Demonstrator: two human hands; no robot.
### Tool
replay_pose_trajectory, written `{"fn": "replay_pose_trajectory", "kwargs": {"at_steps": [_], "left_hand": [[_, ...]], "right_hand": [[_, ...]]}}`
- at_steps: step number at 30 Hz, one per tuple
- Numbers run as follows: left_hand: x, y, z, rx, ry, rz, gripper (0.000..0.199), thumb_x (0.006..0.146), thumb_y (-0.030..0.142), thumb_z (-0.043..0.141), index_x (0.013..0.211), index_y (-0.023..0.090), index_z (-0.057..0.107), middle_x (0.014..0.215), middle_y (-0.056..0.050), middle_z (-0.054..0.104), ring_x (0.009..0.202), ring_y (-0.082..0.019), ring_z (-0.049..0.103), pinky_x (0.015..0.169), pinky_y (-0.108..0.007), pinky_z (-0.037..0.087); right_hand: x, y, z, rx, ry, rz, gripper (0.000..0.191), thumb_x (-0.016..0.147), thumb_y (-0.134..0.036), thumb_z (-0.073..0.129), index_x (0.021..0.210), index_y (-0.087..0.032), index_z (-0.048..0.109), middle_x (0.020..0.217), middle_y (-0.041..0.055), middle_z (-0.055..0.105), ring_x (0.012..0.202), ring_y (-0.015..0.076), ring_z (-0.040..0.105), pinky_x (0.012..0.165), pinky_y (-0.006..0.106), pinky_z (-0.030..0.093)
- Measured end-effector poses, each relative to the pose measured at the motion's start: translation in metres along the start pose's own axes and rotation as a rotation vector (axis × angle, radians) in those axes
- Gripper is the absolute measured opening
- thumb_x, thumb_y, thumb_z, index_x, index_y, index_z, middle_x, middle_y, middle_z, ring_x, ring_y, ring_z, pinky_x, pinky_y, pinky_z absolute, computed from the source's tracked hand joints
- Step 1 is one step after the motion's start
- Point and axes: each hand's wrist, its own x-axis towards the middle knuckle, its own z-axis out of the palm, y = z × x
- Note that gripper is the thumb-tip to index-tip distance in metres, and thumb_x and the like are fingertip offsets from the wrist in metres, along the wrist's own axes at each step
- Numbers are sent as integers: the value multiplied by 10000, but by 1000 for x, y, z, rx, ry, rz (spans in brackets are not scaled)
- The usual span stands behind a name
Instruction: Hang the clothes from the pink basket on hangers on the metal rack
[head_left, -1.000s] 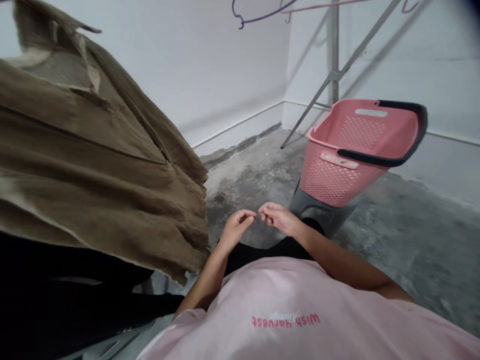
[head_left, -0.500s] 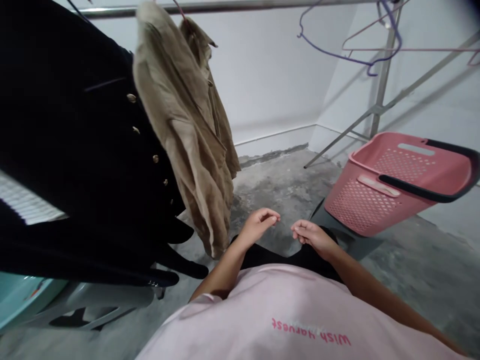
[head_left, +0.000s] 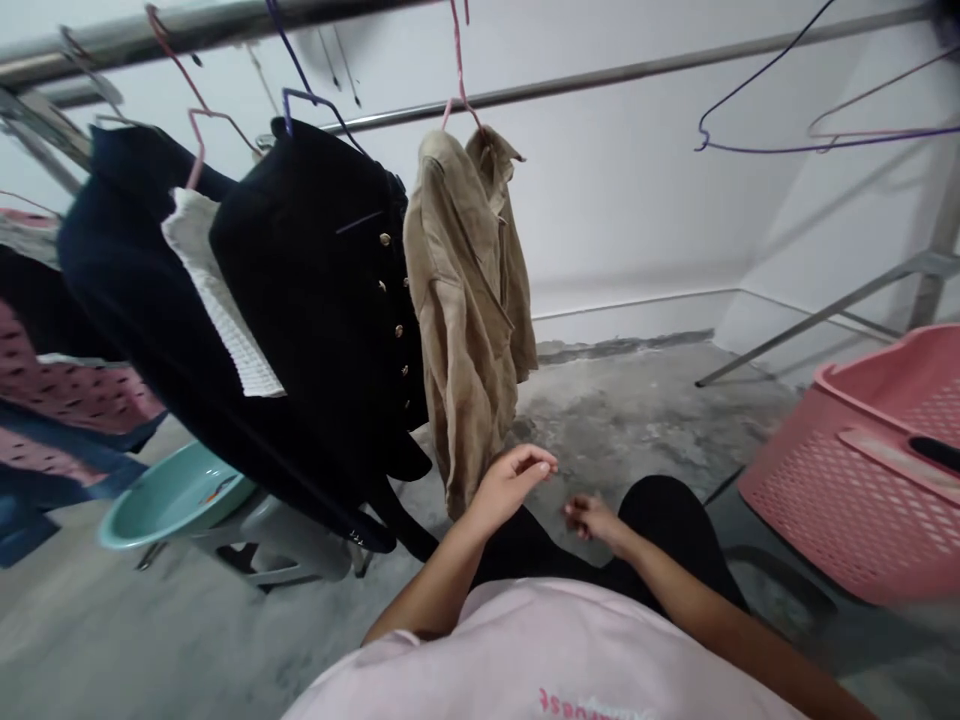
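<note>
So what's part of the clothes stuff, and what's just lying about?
Clothes stuff, as far as I can judge:
tan shirt, hanging by the left hand
black jacket, hanging too
bare purple hanger
pink basket, maybe, on the right hand's side

Probably just lying about:
green basin
grey stool

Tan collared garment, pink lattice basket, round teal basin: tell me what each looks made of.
Tan collared garment: matte woven cloth, perhaps linen or cotton, judging by its soft creases.
Pink lattice basket: most likely moulded plastic with a satin finish; the regular holes seem formed with the wall.
Round teal basin: probably smooth plastic, given its soft sheen and even rim.
</note>
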Motion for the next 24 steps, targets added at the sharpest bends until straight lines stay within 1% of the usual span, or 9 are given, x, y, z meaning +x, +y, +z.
{"fn": "replay_pose_trajectory", "kwargs": {"at_steps": [4, 9, 11, 14, 15, 16, 18, 20, 24], "left_hand": [[6, 35, 0, 272, 81, 181, 218, 925, 379, 615, 993, 201, 721, 989, -73, 700, 934, -211, 637, 863, -313, 479], [12, 126, -12, 676, 136, 579, 151, 896, 295, 658, 991, 239, 761, 1001, -77, 724, 973, -233, 657, 931, -370, 483], [14, 169, -26, 821, 298, 782, 88, 854, 309, 714, 906, 255, 761, 963, -48, 728, 920, -217, 668, 902, -372, 506], [33, 227, -59, 894, 670, 1343, 108, 889, 341, 677, 872, 242, 714, 885, -8, 695, 930, -192, 648, 962, -403, 486], [44, 242, -71, 867, 746, 1424, 146, 911, 374, 649, 915, 240, 705, 911, -13, 683, 956, -191, 636, 941, -393, 495], [57, 254, -84, 823, 742, 1361, 234, 906, 454, 643, 1006, 247, 691, 1026, -24, 668, 1004, -198, 628, 843, -358, 526], [83, 273, -105, 718, 610, 1060, 451, 906, 598, 589, 1216, 270, 594, 1157, -3, 656, 1111, -202, 629, 908, -366, 499], [105, 287, -116, 767, 495, 890, 617, 929, 665, 483, 1393, 258, 463, 1353, -27, 578, 1253, -241, 561, 997, -421, 443], [126, 304, -107, 981, 289, 724, 857, 632, 688, 813, 1351, 316, 535, 1495, 24, 469, 1309, -266, 425, 1061, -477, 460]], "right_hand": [[17, 47, 8, -250, -169, 77, 360, 654, -371, 787, 601, -186, 483, 492, -33, 455, 432, 76, 396, 420, 207, 269], [25, 65, 4, -396, -272, 44, 178, 856, -192, 710, 736, -166, 581, 685, -27, 544, 589, 59, 482, 511, 165, 371], [26, 70, -3, -402, -276, 69, 184, 881, -227, 688, 754, -171, 568, 650, -31, 521, 553, 60, 463, 489, 171, 359], [24, 76, -13, -363, -239, 99, 187, 930, -297, 615, 803, -182, 539, 613, -35, 507, 503, 61, 439, 462, 181, 322], [24, 78, -15, -349, -222, 103, 197, 934, -307, 602, 800, -183, 527, 606, -36, 502, 495, 61, 433, 460, 185, 306], [24, 78, -17, -340, -208, 103, 211, 931, -310, 601, 788, -183, 515, 602, -37, 497, 493, 61, 428, 462, 186, 296], [26, 76, -16, -339, -194, 103, 232, 927, -306, 606, 762, -183, 500, 597, -38, 493, 495, 60, 419, 467, 188, 294], [30, 71, -11, -356, -208, 114, 216, 931, -283, 607, 768, -178, 512, 596, -40, 503, 497, 64, 434, 475, 190, 316], [36, 63, 2, -424, -261, 144, 135, 925, -214, 624, 833, -122, 586, 634, -47, 535, 535, 64, 477, 530, 190, 394]]}}
